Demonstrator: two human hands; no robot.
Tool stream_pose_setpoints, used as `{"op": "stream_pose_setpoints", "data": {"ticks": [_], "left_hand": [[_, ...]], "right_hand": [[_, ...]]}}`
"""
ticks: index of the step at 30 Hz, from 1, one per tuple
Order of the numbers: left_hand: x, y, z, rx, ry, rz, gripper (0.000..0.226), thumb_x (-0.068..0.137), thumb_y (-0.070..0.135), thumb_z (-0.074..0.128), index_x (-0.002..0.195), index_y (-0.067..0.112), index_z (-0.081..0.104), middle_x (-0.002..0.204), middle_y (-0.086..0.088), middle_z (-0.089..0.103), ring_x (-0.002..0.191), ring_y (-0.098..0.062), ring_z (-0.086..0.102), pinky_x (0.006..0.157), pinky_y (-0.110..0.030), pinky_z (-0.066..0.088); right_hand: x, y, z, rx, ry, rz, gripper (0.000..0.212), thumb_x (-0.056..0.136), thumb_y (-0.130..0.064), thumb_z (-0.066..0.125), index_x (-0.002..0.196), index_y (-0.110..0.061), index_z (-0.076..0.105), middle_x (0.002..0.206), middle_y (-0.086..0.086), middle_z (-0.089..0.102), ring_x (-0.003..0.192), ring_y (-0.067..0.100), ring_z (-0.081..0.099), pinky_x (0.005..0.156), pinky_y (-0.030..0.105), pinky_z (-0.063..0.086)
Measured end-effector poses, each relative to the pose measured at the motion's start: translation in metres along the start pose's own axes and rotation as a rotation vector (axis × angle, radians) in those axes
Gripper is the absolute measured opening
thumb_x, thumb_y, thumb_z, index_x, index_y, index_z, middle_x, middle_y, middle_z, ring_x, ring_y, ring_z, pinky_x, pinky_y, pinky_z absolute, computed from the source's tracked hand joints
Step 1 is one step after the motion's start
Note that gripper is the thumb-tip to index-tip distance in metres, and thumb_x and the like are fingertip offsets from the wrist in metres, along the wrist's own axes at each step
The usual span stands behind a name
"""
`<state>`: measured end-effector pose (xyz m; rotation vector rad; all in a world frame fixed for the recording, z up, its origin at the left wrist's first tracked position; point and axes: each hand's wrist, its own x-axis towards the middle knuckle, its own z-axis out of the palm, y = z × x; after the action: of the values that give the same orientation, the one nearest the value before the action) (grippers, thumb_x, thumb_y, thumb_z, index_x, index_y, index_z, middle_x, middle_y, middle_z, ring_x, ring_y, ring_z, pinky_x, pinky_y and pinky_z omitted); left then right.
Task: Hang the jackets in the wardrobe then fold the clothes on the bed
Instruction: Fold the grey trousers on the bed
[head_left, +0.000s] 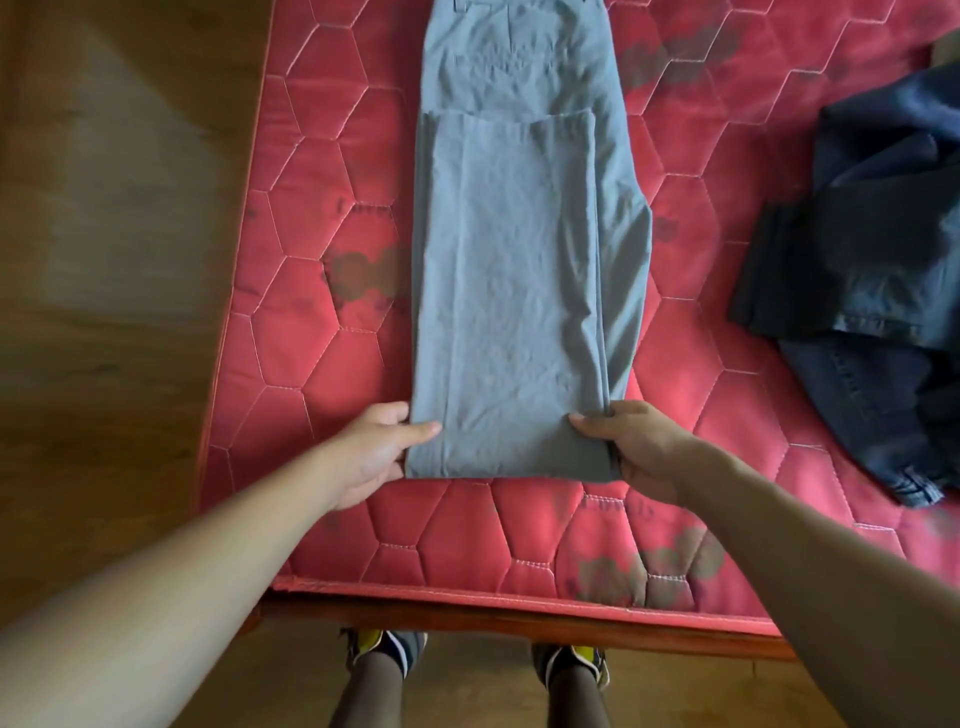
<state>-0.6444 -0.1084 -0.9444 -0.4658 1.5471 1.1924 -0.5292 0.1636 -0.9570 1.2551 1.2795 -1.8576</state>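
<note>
Grey trousers (519, 260) lie lengthwise on the red quilted mattress (332, 332), waistband at the far end, legs doubled back so a fold sits at the near end. My left hand (376, 454) grips the near left corner of that fold, thumb on top and fingers underneath. My right hand (631, 449) grips the near right corner the same way, thumb pressed on the cloth.
A heap of dark navy clothes (878, 270) lies on the mattress at the right. The bed's wooden frame edge (519, 621) runs along the near side, with my two feet in shoes below it. Wooden floor (114, 260) lies to the left.
</note>
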Motion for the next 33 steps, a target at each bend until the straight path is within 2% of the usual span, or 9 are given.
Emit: {"op": "stream_pose_setpoints", "data": {"ticks": [4, 7, 13, 15, 21, 23, 26, 29, 33], "left_hand": [[-0.022, -0.041, 0.002, 0.006, 0.01, -0.084, 0.025, 0.096, 0.009, 0.066, 0.121, 0.008, 0.064, 0.112, -0.007, 0.076, 0.106, -0.024, 0.073, 0.096, -0.048, 0.056], [-0.039, -0.072, 0.003, 0.007, -0.006, -0.191, 0.048, 0.086, 0.02, 0.08, 0.129, 0.009, 0.061, 0.117, -0.005, 0.075, 0.114, -0.026, 0.069, 0.104, -0.054, 0.05], [-0.045, -0.076, 0.006, -0.041, 0.009, -0.213, 0.016, 0.095, 0.024, 0.07, 0.11, 0.02, 0.067, 0.111, -0.005, 0.075, 0.119, -0.025, 0.062, 0.105, -0.048, 0.048], [-0.043, -0.077, 0.005, -0.036, -0.004, -0.203, 0.017, 0.097, 0.024, 0.067, 0.113, 0.018, 0.067, 0.111, -0.006, 0.076, 0.113, -0.025, 0.066, 0.096, -0.043, 0.053], [-0.039, -0.077, 0.0, -0.004, -0.021, -0.231, 0.033, 0.088, 0.03, 0.078, 0.116, 0.017, 0.067, 0.125, -0.008, 0.069, 0.13, -0.035, 0.053, 0.113, -0.056, 0.039], [-0.031, -0.048, 0.002, 0.039, 0.003, -0.173, 0.021, 0.09, 0.031, 0.075, 0.104, 0.021, 0.063, 0.124, -0.002, 0.064, 0.127, -0.027, 0.047, 0.111, -0.05, 0.037], [0.001, 0.01, 0.003, 0.013, 0.039, 0.014, 0.019, 0.092, 0.029, 0.072, 0.104, 0.016, 0.067, 0.116, -0.005, 0.071, 0.101, -0.021, 0.061, 0.087, -0.037, 0.047], [0.041, 0.073, 0.009, -0.07, 0.126, 0.23, 0.018, 0.096, 0.014, 0.067, 0.112, 0.005, 0.068, 0.108, -0.011, 0.076, 0.103, -0.026, 0.072, 0.097, -0.043, 0.054], [0.079, 0.126, 0.015, -0.159, 0.21, 0.411, 0.006, 0.097, 0.007, 0.065, 0.097, 0.012, 0.067, 0.104, -0.012, 0.075, 0.099, -0.027, 0.072, 0.097, -0.049, 0.056]], "right_hand": [[-0.015, 0.046, 0.001, -0.025, -0.002, 0.079, 0.028, 0.093, -0.01, 0.072, 0.116, 0.006, 0.067, 0.11, 0.02, 0.076, 0.1, 0.034, 0.074, 0.084, 0.043, 0.062], [-0.034, 0.075, 0.003, -0.048, -0.013, 0.158, 0.031, 0.09, -0.009, 0.074, 0.115, 0.008, 0.066, 0.111, 0.023, 0.074, 0.103, 0.038, 0.073, 0.091, 0.051, 0.059], [-0.039, 0.077, 0.004, -0.084, -0.022, 0.186, 0.031, 0.088, -0.009, 0.076, 0.114, 0.007, 0.068, 0.107, 0.02, 0.076, 0.101, 0.037, 0.074, 0.092, 0.053, 0.059], [-0.04, 0.077, 0.004, -0.076, -0.022, 0.188, 0.031, 0.089, -0.008, 0.076, 0.115, 0.006, 0.067, 0.108, 0.02, 0.076, 0.101, 0.036, 0.074, 0.088, 0.051, 0.061], [-0.049, 0.063, 0.009, -0.102, -0.076, 0.183, 0.028, 0.093, -0.014, 0.073, 0.115, 0.002, 0.07, 0.107, 0.014, 0.077, 0.1, 0.03, 0.075, 0.091, 0.045, 0.06], [-0.041, 0.032, 0.012, -0.138, -0.073, 0.097, 0.025, 0.094, -0.023, 0.072, 0.11, -0.003, 0.072, 0.104, 0.012, 0.078, 0.093, 0.027, 0.076, 0.081, 0.04, 0.061], [-0.008, -0.032, 0.015, -0.094, 0.091, -0.09, 0.014, 0.094, -0.023, 0.072, 0.096, -0.01, 0.068, 0.08, 0.009, 0.072, 0.062, 0.021, 0.068, 0.053, 0.031, 0.056], [0.026, -0.094, 0.021, -0.018, 0.184, -0.255, 0.008, 0.093, -0.02, 0.073, 0.095, -0.013, 0.069, 0.087, 0.011, 0.075, 0.067, 0.023, 0.073, 0.066, 0.039, 0.063], [0.064, -0.14, 0.027, 0.029, 0.294, -0.386, 0.011, 0.089, -0.019, 0.077, 0.08, -0.014, 0.072, 0.085, 0.009, 0.076, 0.082, 0.03, 0.076, 0.078, 0.049, 0.064]]}}
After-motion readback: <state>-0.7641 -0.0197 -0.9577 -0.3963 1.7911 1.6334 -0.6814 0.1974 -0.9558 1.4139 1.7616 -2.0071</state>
